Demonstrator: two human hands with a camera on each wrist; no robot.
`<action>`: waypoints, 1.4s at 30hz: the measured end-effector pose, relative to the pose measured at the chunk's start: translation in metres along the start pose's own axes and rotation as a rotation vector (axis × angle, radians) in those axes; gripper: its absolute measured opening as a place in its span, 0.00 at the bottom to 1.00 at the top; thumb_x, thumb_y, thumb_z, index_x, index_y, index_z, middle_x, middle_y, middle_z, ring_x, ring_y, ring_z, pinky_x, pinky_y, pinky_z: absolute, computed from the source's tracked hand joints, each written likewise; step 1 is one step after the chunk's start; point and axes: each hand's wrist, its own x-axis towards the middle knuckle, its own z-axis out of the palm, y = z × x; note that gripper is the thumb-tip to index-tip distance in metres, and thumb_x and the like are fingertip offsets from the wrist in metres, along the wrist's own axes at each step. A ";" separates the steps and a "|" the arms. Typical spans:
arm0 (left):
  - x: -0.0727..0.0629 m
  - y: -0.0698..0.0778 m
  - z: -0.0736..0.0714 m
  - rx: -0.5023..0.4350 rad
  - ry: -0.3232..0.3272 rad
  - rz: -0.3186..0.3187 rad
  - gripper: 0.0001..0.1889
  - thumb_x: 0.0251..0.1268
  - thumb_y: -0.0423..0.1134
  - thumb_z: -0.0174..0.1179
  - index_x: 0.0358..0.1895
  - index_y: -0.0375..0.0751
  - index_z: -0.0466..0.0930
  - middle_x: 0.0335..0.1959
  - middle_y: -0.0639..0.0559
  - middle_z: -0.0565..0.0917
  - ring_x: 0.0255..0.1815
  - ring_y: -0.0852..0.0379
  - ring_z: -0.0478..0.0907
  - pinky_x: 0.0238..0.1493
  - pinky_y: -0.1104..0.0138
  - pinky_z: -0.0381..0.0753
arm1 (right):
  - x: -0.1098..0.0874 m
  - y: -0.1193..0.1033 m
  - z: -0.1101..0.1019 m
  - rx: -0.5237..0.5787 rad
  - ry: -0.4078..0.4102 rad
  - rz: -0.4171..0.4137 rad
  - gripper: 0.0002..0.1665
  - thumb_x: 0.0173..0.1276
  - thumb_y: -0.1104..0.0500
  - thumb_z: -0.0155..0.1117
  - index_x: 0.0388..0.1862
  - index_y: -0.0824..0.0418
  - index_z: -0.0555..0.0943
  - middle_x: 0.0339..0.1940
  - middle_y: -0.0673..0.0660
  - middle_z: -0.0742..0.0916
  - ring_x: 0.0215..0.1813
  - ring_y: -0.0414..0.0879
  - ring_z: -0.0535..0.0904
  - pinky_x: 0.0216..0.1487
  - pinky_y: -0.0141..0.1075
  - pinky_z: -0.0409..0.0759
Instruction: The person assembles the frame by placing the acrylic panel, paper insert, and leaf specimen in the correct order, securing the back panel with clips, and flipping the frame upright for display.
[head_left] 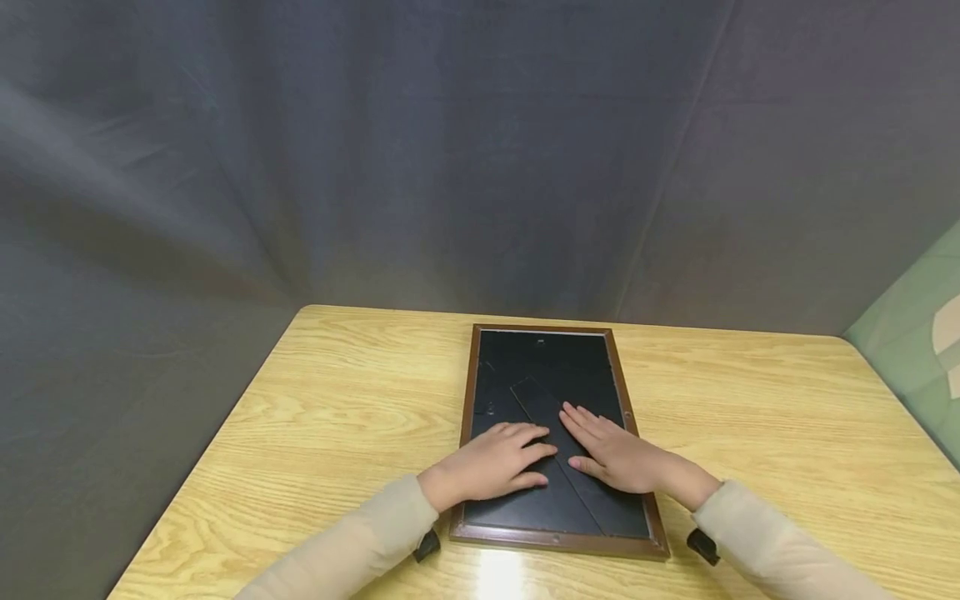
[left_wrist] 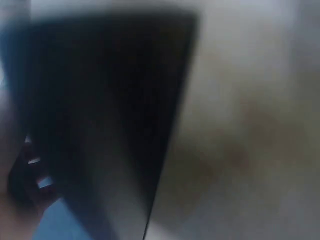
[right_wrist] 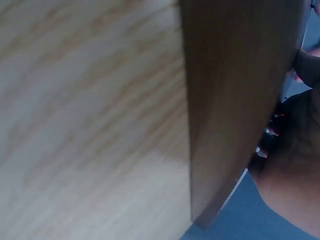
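Observation:
A picture frame (head_left: 562, 542) with a brown rim lies face down on the wooden table, its black backing board (head_left: 555, 354) facing up. A black stand leg (head_left: 528, 393) runs slantwise across the backing. My left hand (head_left: 498, 460) rests on the lower left part of the backing, fingers spread and pointing right. On the lower right part my right hand (head_left: 611, 454) lies flat, its fingers reaching up and left onto the stand leg. In the right wrist view, the brown frame side (right_wrist: 230, 100) stands close to the camera; the left wrist view is blurred.
The light wood table (head_left: 345, 400) spreads to both sides of the frame. Behind it hangs a dark grey cloth (head_left: 480, 167). A green patterned surface (head_left: 922, 333) borders the table on the right.

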 end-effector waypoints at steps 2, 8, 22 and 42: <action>0.001 -0.007 -0.005 0.029 0.049 -0.042 0.25 0.74 0.55 0.43 0.66 0.48 0.70 0.70 0.49 0.70 0.70 0.54 0.68 0.69 0.60 0.70 | 0.000 0.000 0.001 0.012 0.002 0.011 0.41 0.76 0.44 0.44 0.76 0.69 0.50 0.78 0.67 0.53 0.77 0.66 0.48 0.73 0.64 0.50; 0.004 -0.036 -0.013 0.120 0.188 -0.188 0.22 0.73 0.48 0.50 0.63 0.41 0.74 0.65 0.47 0.74 0.66 0.52 0.72 0.67 0.59 0.73 | -0.002 -0.002 0.002 0.029 0.011 0.029 0.40 0.77 0.46 0.44 0.76 0.69 0.49 0.78 0.67 0.52 0.78 0.66 0.45 0.74 0.64 0.47; 0.002 -0.079 -0.005 0.049 0.163 -0.477 0.29 0.72 0.52 0.50 0.65 0.34 0.69 0.65 0.42 0.74 0.67 0.46 0.70 0.68 0.55 0.70 | -0.005 -0.003 0.018 -0.080 0.114 0.039 0.38 0.77 0.46 0.42 0.76 0.66 0.51 0.78 0.64 0.54 0.78 0.62 0.50 0.75 0.60 0.51; 0.009 -0.086 0.005 -0.261 0.117 -0.520 0.28 0.74 0.42 0.44 0.68 0.24 0.60 0.72 0.33 0.60 0.74 0.40 0.58 0.72 0.50 0.65 | -0.004 0.003 0.025 -0.108 0.183 -0.010 0.36 0.77 0.47 0.43 0.75 0.67 0.54 0.77 0.65 0.57 0.77 0.62 0.54 0.73 0.61 0.52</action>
